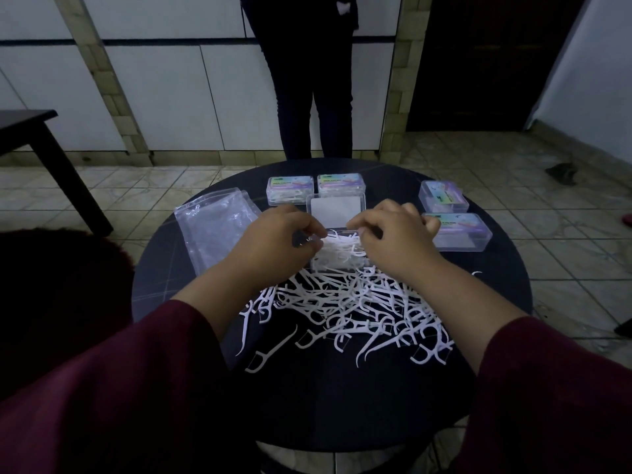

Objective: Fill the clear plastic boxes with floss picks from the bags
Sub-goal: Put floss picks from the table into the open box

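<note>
Progress looks partial: 4 closed boxes [290,189] appear filled, while left hand [273,241] and right hand [393,234] pinch floss picks [342,302] into the open box [337,248], many left loose on the table [496,268].

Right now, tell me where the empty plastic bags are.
In the head view, the empty plastic bags lie on the round table's left side, beside the left hand.

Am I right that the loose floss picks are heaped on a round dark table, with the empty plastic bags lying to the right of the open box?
Not quite: the head view shows the plastic bags to the left of the open box. The floss picks do lie heaped on the round dark table.
</note>
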